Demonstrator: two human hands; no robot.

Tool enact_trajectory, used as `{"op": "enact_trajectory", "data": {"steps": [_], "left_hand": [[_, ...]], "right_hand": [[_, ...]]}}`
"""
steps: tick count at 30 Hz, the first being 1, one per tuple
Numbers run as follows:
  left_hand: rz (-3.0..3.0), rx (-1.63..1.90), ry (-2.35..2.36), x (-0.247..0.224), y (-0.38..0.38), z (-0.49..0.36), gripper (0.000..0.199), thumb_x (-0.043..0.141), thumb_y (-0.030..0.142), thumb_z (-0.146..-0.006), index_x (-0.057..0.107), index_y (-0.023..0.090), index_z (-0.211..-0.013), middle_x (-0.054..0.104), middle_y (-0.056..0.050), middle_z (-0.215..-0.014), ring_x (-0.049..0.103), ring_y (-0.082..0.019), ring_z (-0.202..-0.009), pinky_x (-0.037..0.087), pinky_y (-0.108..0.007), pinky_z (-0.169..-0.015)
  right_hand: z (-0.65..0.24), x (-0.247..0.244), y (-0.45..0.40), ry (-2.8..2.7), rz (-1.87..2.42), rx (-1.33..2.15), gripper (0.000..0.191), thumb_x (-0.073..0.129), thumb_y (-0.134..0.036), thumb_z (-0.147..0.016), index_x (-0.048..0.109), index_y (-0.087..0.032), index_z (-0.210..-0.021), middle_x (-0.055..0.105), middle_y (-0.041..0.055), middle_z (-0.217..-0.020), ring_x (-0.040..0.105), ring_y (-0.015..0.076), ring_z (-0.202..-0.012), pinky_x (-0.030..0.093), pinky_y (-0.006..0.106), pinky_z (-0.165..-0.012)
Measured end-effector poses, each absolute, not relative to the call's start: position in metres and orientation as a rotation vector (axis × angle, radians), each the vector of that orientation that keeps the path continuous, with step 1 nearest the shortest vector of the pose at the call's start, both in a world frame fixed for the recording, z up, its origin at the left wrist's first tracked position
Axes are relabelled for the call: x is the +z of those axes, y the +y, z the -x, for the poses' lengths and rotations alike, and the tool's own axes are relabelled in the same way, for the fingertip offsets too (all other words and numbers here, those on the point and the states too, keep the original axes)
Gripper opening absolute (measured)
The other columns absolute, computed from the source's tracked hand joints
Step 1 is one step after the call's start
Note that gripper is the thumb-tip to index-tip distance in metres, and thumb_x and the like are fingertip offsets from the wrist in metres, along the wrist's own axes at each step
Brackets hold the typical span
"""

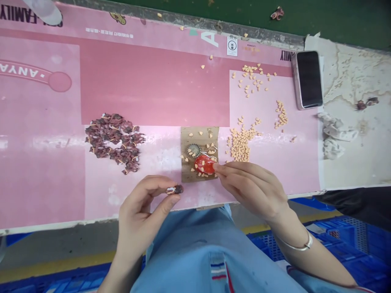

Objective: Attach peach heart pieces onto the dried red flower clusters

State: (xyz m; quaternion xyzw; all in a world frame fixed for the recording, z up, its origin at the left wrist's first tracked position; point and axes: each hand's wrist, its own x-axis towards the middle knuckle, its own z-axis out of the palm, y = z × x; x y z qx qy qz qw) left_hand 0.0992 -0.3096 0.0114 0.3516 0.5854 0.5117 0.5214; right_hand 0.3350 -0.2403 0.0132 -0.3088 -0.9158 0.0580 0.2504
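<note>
The left hand (142,211) sits low, left of center, its wrist rising from the bottom edge, thumb (163,209) and forefinger pinched together. The right hand (250,189) lies right of center, palm down, fingers extended together toward the left, its forearm (324,260) running to the lower right, a thin bangle (297,247) at the wrist.

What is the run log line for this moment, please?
left hand: pinches small dark piece | right hand: touches red piece | surface: brown card

Pink mat (152,81) on the bench carried a cardboard square (200,154), dark pieces (113,142), beige pellets (240,144), and a phone (308,79).
</note>
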Motion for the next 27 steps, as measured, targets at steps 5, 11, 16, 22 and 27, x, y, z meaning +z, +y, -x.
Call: {"op": "enact_trajectory", "data": {"steps": [5,11,16,22,27], "left_hand": [[-1.037,1.249,1.321,0.005,-0.307,-0.094,0.031,0.076,0.005,-0.089,0.079,0.033,-0.100,0.078,0.007,-0.097,0.074,-0.006,-0.094,0.060,-0.009,-0.087],[-1.041,1.225,1.309,0.006,-0.307,-0.094,0.029,0.075,0.006,-0.090,0.079,0.034,-0.100,0.079,0.008,-0.097,0.075,-0.005,-0.092,0.060,-0.009,-0.086],[-0.881,1.227,1.349,0.005,-0.313,-0.099,0.035,0.079,0.013,-0.091,0.077,0.035,-0.117,0.078,0.007,-0.092,0.076,-0.005,-0.081,0.060,-0.009,-0.083],[-0.791,1.256,1.262,0.005,-0.312,-0.103,0.024,0.081,0.019,-0.092,0.074,0.032,-0.111,0.076,0.006,-0.086,0.075,-0.006,-0.077,0.061,-0.010,-0.076],[-0.663,1.158,1.040,0.009,-0.306,-0.100,0.010,0.081,0.026,-0.093,0.071,0.023,-0.095,0.076,0.001,-0.081,0.075,-0.011,-0.071,0.062,-0.017,-0.068]], "right_hand": [[-0.335,0.014,-0.241,-2.499,0.850,0.143,0.015,0.065,-0.003,-0.101,0.068,-0.018,-0.103,0.085,0.0072,-0.104,0.081,0.0218,-0.093,0.071,0.033,-0.083],[-0.334,0.015,-0.240,-2.500,0.837,0.160,0.015,0.067,-0.001,-0.098,0.070,-0.015,-0.103,0.085,0.0101,-0.104,0.081,0.0229,-0.092,0.071,0.034,-0.083],[-0.333,0.016,-0.239,-2.508,0.836,0.154,0.015,0.066,0.000,-0.098,0.067,-0.014,-0.103,0.085,0.0114,-0.101,0.081,0.0239,-0.089,0.071,0.036,-0.080],[-0.330,0.021,-0.244,-2.430,0.857,0.191,0.019,0.068,0.003,-0.096,0.067,-0.016,-0.100,0.086,0.0113,-0.103,0.082,0.0235,-0.093,0.072,0.034,-0.082],[-0.321,0.041,-0.249,-2.274,0.888,0.652,0.028,0.070,-0.002,-0.097,0.061,-0.026,-0.087,0.087,0.0009,-0.099,0.083,0.0162,-0.083,0.073,0.026,-0.078]]}}
